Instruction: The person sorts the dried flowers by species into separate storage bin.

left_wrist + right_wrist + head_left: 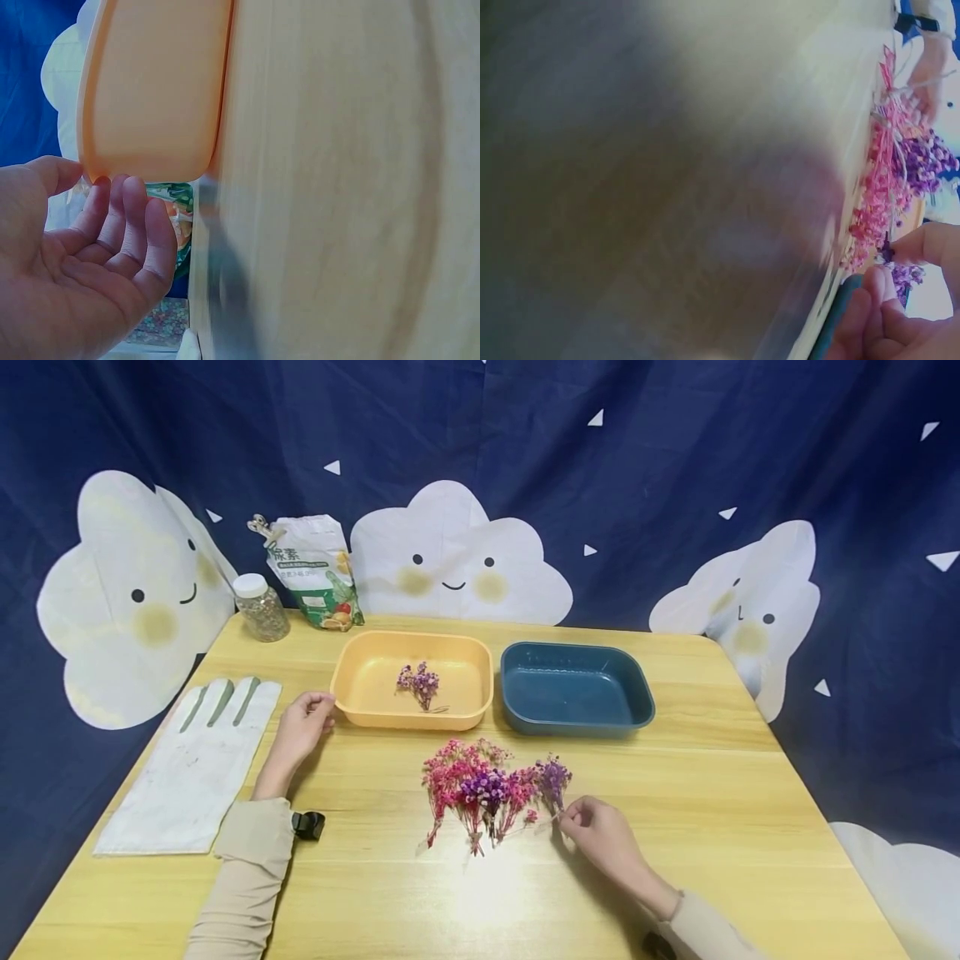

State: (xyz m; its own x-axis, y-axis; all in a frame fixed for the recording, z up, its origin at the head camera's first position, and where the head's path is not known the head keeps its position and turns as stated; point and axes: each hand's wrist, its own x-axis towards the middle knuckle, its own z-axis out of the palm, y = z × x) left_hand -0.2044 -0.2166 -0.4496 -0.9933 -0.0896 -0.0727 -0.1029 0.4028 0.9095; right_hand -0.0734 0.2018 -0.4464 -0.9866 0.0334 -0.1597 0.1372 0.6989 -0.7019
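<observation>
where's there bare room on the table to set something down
Widest bare patch: the table right of the blue tray, out to the right edge. Another: in front of the flower bunches, between the sleeves. Crowded: mid-table, where the flower bunches lie close together; back left, with jar and bag.

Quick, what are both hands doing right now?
Left hand: holding the yellow tray by its rim.
Right hand: pinching a purple flower sprig by its stem.

On the white-and-green bag (pixel 313 578), the character "素" can be read (the smaller print beneath is blurred).
</observation>
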